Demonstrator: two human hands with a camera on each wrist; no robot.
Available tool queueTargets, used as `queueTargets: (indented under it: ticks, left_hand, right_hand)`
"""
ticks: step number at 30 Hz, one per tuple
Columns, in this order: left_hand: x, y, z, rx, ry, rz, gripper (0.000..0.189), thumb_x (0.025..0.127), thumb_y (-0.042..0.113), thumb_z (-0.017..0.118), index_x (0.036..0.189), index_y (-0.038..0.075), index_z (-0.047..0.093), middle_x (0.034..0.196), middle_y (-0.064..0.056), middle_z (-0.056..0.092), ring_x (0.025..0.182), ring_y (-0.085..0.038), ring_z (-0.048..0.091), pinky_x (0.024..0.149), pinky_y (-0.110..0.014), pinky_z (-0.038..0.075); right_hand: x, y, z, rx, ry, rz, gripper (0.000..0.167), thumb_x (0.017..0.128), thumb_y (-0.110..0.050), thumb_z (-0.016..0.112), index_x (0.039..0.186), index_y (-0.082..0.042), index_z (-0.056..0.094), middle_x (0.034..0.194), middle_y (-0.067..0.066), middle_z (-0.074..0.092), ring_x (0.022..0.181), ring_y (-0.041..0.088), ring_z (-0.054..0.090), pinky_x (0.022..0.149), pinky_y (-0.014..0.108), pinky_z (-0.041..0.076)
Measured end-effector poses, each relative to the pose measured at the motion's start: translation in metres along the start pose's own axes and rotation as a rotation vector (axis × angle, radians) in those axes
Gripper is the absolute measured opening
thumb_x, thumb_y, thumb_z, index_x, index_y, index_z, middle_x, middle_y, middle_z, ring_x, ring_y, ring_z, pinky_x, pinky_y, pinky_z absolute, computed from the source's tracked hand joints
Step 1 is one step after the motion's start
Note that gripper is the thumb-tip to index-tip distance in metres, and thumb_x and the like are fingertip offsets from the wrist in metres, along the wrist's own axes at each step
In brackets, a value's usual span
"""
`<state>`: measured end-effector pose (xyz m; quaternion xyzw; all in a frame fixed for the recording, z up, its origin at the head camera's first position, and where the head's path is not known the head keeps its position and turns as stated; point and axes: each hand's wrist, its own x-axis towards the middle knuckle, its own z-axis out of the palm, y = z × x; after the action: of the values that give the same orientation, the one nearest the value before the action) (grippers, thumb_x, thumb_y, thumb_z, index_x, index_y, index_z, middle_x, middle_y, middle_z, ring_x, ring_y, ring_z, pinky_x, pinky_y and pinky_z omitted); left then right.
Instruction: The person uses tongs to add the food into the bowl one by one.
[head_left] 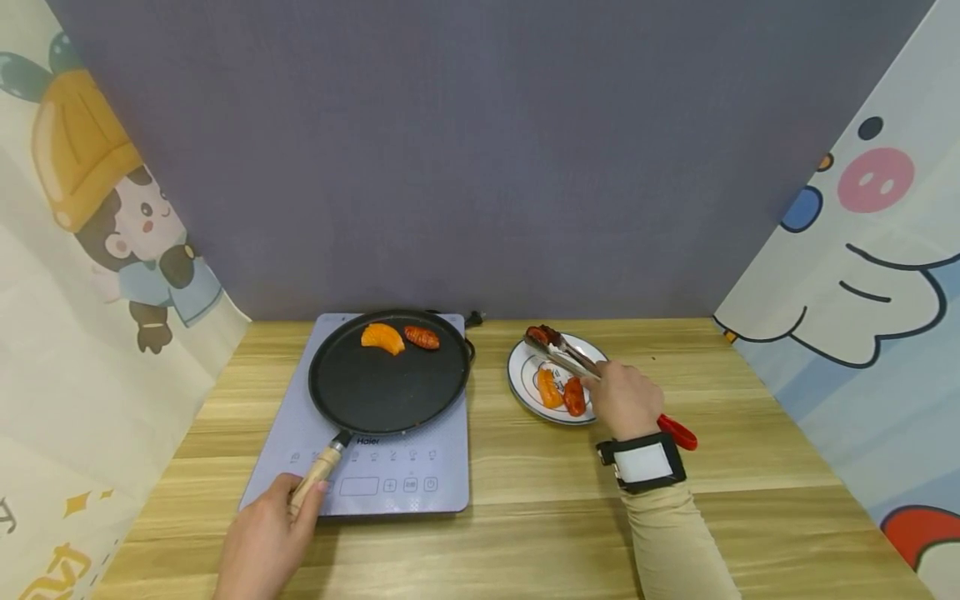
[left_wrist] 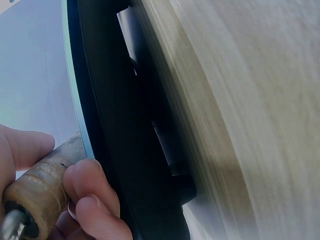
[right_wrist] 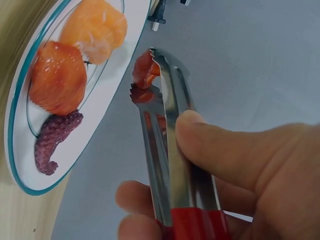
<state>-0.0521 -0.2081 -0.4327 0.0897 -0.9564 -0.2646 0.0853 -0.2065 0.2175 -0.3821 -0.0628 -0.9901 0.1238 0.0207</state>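
My left hand grips the wooden handle of a round black frying pan. An orange piece of food and a scored red sausage lie towards the pan's far side. My right hand holds metal tongs with red grips; a reddish piece of food is between their tips, over the far left part of a white plate. On the plate lie an orange piece, a red piece and a purple octopus tentacle.
The pan sits on a white induction cooker with touch controls along its front. A black plug lies behind it. A grey panel stands at the back of the wooden table, with printed cloths at both sides.
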Motion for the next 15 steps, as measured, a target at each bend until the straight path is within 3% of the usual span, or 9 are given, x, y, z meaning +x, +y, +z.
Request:
queueTargets:
  ticks: [9, 15]
  left_hand:
    - [-0.002, 0.001, 0.001, 0.007, 0.057, 0.028, 0.035, 0.099, 0.032, 0.066, 0.102, -0.002, 0.067, 0.061, -0.003, 0.052, 0.056, -0.019, 0.049, 0.051, -0.037, 0.039]
    - [-0.002, 0.002, 0.001, 0.005, 0.055, 0.028, 0.035, 0.099, 0.032, 0.066, 0.102, -0.002, 0.067, 0.061, -0.002, 0.051, 0.055, -0.018, 0.049, 0.051, -0.036, 0.038]
  right_hand:
    - [-0.008, -0.009, 0.000, 0.023, 0.121, -0.090, 0.032, 0.098, -0.033, 0.068, 0.118, -0.009, 0.073, 0.092, 0.023, 0.072, 0.071, 0.038, 0.068, 0.048, 0.045, 0.042]
    - [-0.015, -0.018, -0.002, 0.038, 0.155, -0.115, 0.031, 0.097, -0.032, 0.069, 0.120, -0.012, 0.072, 0.095, 0.023, 0.073, 0.075, 0.041, 0.069, 0.048, 0.045, 0.040]
